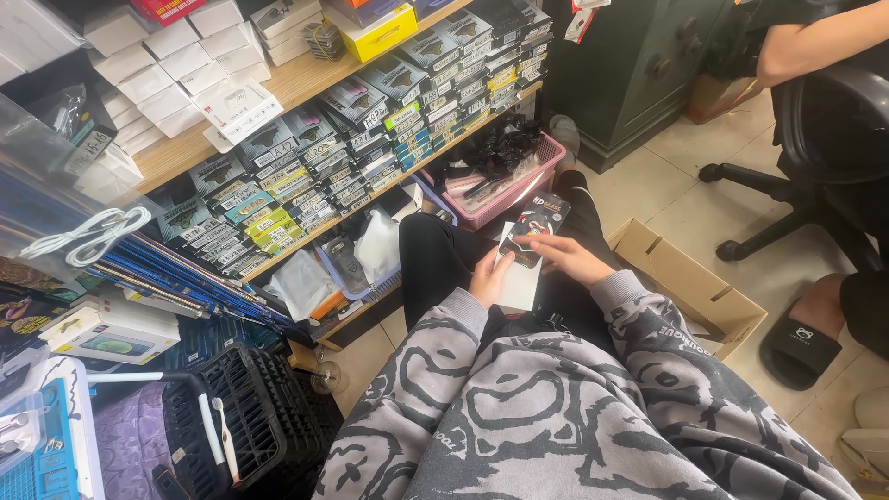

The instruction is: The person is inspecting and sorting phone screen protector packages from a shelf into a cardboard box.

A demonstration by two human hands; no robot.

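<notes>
the left hand [488, 276] has its fingers clamped on the edge of a flat white packet [520, 278] over the lap. the right hand [567, 257] pinches, as far as shows, a dark printed packet [540, 225] just above. a cardboard box [690, 285] lies right.

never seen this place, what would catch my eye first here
Rows of small flat printed boxes crowd the wooden shelves at upper left. At centre, the left hand and right hand hold a flat black-and-white packet over the lap. An open brown cardboard box sits on the tiled floor at right.
</notes>
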